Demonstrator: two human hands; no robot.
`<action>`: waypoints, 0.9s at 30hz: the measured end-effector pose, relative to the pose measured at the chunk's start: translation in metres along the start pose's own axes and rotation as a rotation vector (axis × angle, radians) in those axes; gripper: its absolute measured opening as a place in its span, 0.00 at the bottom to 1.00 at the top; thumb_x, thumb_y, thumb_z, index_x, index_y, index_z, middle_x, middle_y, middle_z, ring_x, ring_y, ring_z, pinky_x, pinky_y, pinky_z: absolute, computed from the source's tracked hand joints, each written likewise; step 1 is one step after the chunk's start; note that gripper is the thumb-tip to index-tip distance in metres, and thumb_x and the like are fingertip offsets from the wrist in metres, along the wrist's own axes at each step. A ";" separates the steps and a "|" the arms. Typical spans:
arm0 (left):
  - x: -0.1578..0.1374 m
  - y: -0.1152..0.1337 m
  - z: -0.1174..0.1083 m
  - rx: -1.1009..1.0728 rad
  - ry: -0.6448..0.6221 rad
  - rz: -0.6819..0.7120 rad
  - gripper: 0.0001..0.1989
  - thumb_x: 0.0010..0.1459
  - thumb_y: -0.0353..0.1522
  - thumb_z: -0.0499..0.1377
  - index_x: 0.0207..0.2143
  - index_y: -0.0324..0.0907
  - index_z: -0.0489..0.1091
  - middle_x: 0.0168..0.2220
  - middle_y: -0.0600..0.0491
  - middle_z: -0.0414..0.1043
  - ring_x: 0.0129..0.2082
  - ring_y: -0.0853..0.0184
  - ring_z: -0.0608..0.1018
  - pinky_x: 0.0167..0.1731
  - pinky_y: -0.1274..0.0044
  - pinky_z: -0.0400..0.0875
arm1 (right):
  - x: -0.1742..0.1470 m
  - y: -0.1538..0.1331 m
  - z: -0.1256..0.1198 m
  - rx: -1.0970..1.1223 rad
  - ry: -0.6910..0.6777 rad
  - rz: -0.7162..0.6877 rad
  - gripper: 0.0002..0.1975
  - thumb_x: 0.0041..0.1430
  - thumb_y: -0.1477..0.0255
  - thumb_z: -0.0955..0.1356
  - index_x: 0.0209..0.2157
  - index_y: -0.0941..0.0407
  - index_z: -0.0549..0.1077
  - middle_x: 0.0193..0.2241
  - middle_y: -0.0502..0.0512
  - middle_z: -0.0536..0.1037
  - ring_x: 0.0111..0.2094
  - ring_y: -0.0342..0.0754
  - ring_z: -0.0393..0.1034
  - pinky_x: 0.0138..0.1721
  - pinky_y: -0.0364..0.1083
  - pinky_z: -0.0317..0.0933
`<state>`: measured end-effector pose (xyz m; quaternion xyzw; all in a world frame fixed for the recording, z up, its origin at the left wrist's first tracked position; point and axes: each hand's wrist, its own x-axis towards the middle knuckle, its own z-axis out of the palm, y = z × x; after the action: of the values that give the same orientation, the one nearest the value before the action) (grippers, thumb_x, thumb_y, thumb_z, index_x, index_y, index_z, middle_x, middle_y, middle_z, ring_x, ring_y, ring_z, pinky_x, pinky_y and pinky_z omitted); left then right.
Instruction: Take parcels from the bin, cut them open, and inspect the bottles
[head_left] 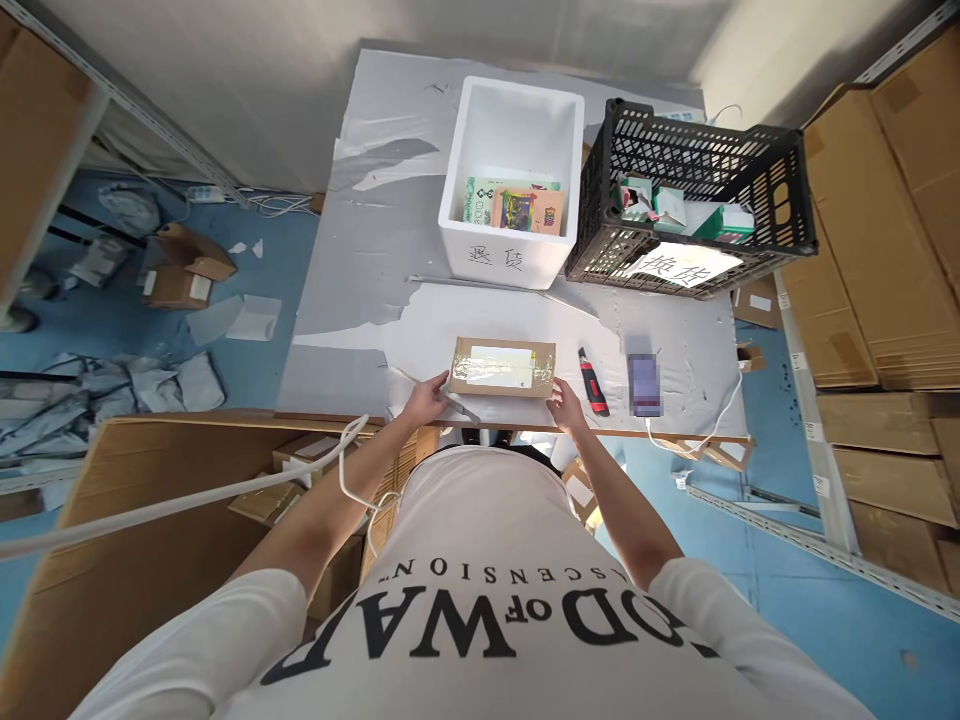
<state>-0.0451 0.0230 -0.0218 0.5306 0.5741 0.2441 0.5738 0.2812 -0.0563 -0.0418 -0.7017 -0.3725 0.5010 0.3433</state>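
Observation:
A small brown cardboard box, sealed with shiny clear tape and bearing a white label, lies near the front edge of the table. My left hand grips its left end, fingers curled at the corner. At the right end, my right hand has its fingers closed on the lower corner. A red and black utility knife lies just right of that hand. Beyond it is a phone, its screen blurred, with a white cable attached.
Behind the box stand a white foam bin holding colourful packages and a black plastic crate with small cartons. A large open cardboard carton is at my left below the table. Stacked boxes line the right.

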 end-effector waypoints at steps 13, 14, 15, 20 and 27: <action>0.006 0.021 0.007 0.250 0.130 0.063 0.28 0.56 0.51 0.54 0.43 0.38 0.77 0.39 0.49 0.79 0.39 0.60 0.77 0.39 0.74 0.70 | -0.005 -0.039 0.003 0.016 -0.009 -0.079 0.20 0.51 0.51 0.66 0.33 0.53 0.62 0.39 0.56 0.75 0.43 0.51 0.68 0.47 0.50 0.61; 0.007 0.025 0.006 0.299 0.165 0.045 0.28 0.56 0.51 0.53 0.41 0.37 0.78 0.36 0.49 0.80 0.38 0.61 0.77 0.37 0.75 0.69 | -0.006 -0.042 0.002 -0.032 0.021 -0.066 0.21 0.52 0.49 0.64 0.32 0.53 0.62 0.37 0.55 0.75 0.40 0.50 0.68 0.45 0.50 0.61; 0.009 0.029 0.007 0.351 0.189 0.025 0.28 0.57 0.51 0.53 0.38 0.37 0.79 0.33 0.49 0.79 0.36 0.62 0.76 0.35 0.75 0.67 | -0.005 -0.045 0.002 -0.076 0.045 -0.050 0.21 0.54 0.48 0.62 0.32 0.53 0.62 0.36 0.55 0.75 0.39 0.49 0.68 0.43 0.49 0.61; 0.013 0.034 0.011 0.503 0.180 -0.052 0.30 0.57 0.53 0.51 0.29 0.37 0.79 0.24 0.50 0.75 0.29 0.65 0.73 0.29 0.77 0.61 | -0.003 -0.045 0.007 -0.199 0.045 0.038 0.23 0.56 0.46 0.59 0.30 0.53 0.63 0.34 0.54 0.75 0.36 0.48 0.67 0.40 0.47 0.60; 0.016 0.015 0.010 0.460 0.176 -0.066 0.30 0.58 0.53 0.49 0.27 0.37 0.77 0.25 0.50 0.75 0.30 0.64 0.74 0.29 0.76 0.64 | 0.001 -0.031 0.010 -0.172 0.038 0.062 0.23 0.57 0.47 0.59 0.32 0.53 0.66 0.35 0.54 0.76 0.35 0.47 0.69 0.40 0.47 0.63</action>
<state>-0.0273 0.0385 -0.0176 0.6049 0.6793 0.1334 0.3935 0.2660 -0.0393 -0.0181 -0.7492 -0.3855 0.4642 0.2730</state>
